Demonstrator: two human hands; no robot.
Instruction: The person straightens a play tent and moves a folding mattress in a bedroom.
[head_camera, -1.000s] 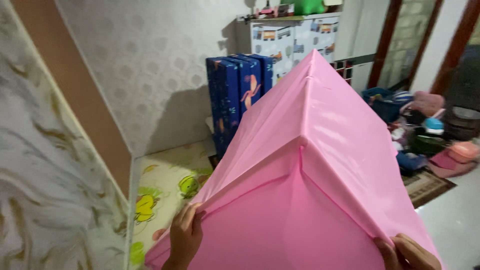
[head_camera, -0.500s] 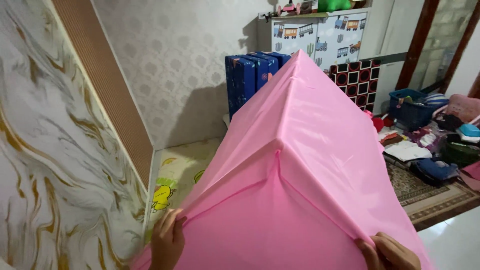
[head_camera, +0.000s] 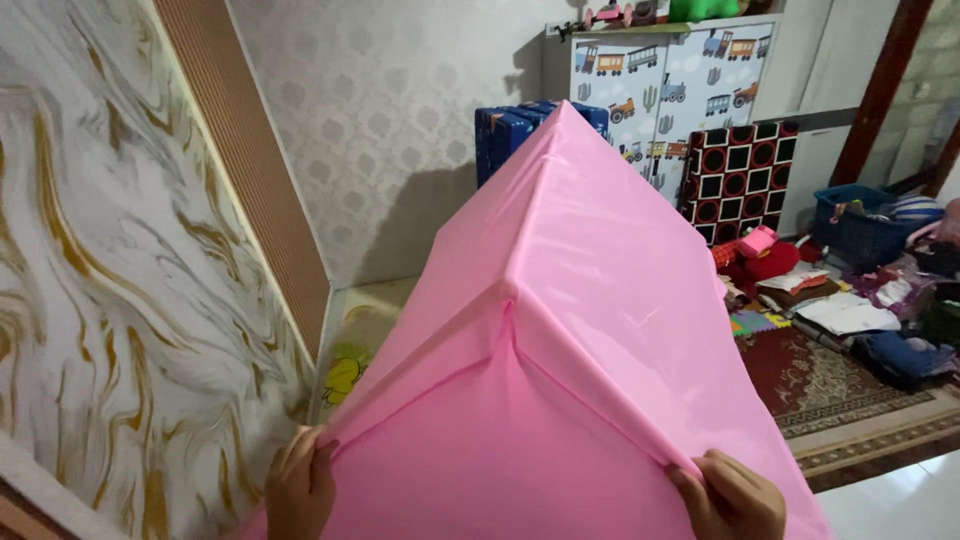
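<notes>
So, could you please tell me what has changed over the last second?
The view has swung right: the marbled wall panel fills more of the left side, and the black-and-red checked mat and maroon rug have come into sight. Both hands have slid left in the picture. Left hand and right hand still grip the pink sheet by its lower seams.

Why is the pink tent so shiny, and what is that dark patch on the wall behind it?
In the head view, the pink tent cover is glossy, so room light leaves pale glare streaks on its right slope; the dark patch is the tent's own shadow on the patterned wall; the left hand and right hand at the bottom edge look a little soft; the far clutter on the rug is sharp enough.
</notes>
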